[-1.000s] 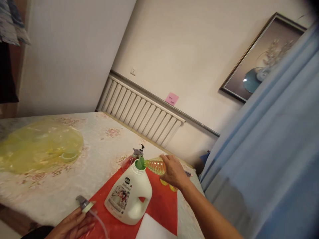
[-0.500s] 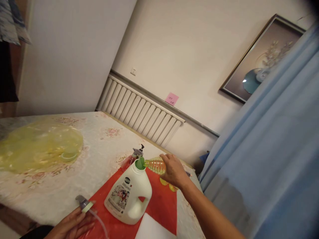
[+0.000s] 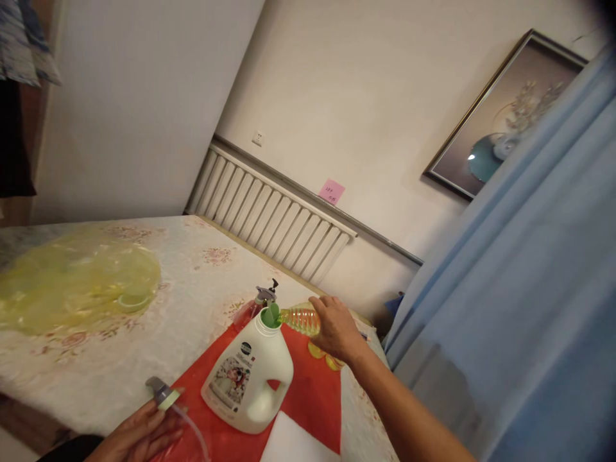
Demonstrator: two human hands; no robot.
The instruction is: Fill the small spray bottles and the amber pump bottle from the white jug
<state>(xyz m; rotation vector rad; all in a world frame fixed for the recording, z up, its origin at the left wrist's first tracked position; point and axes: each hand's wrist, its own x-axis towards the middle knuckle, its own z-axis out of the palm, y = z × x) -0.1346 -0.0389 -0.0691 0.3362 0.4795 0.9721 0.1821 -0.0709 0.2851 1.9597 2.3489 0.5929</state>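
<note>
Status: nearly unchanged over the last second. The right hand (image 3: 338, 330) remains clamped on the clear bottle (image 3: 301, 319), holding it tilted with its neck at the green spout (image 3: 272, 314) in the jug mouth. The white jug (image 3: 250, 378) stands upright on the red mat (image 3: 315, 398), inboard of the right edge of the surface (image 3: 192, 289). The left hand (image 3: 139, 431) remains clamped on the grey pump head (image 3: 162, 393), clear of the jug, toward the near edge, tube hanging.

Implication: the steady pose suggests that pouring is in progress. The flow direction and the jug's fill level cannot be verified. Maintain neck-to-spout alignment; a slip could cause spillage onto the mat.
</note>
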